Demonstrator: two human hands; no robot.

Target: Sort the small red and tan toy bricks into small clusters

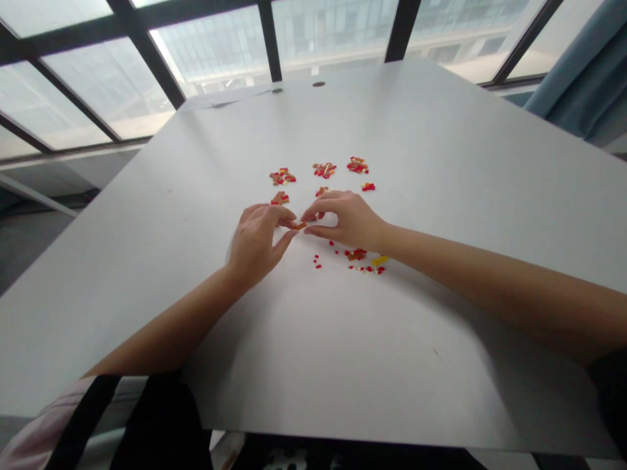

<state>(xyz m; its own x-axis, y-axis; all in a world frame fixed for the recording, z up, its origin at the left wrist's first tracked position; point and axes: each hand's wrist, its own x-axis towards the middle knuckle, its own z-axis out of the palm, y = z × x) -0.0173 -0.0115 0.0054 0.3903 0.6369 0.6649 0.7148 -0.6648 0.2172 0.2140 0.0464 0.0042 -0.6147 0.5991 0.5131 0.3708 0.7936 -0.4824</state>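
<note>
Orange-brown in colour, a small slim piece [300, 226] is held just above the white table [313, 365], at the meeting point of the two hands in the head view. The left hand [255, 240] pinches its left end between thumb and fingertips. The right hand [350, 219] is curled, thumb and forefinger brought near each other at the piece's right end; whether they touch it cannot be told.

Handling, as judged: the piece appears very light and stiff, probably hard plastic, smooth enough to slip from a loose grip. Breakage seems unlikely; dropping is the greater risk. Best hold is by its two ends, with fingertips only.

Orientation: the long axis runs roughly left to right across the person's front, right end slightly raised in the view. Any difference between the ends is too small to make out.

Surroundings: beyond the hands lie small piles of red and brown pieces [324, 170]. Near the right forearm are a yellow piece [379, 260] and loose red bits [318, 266].
</note>
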